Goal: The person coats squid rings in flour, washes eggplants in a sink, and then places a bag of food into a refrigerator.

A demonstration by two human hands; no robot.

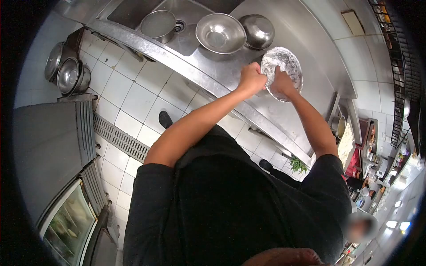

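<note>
A metal bowl (pixel 298 66) coated with white flour or paste tilts over the steel counter. My left hand (pixel 253 77) is closed on the bowl's near left rim. Inside the bowl, my right hand (pixel 282 82) reaches into the white stuff; its fingertips are partly hidden, so what they hold, if anything, cannot be made out. Left of it, a wide empty steel bowl (pixel 220 33) stands at the sink's edge. Behind that, an upturned steel bowl (pixel 257 31) rests on the counter.
A round pan (pixel 158 25) sits in the sink (pixel 186 20) by the drain. The counter's raised front edge (pixel 177 70) runs before me. Stacked pots (pixel 70 76) stand at the far left. Green leaves (pixel 298 166) show below the counter; a person (pixel 360 227) is at the lower right.
</note>
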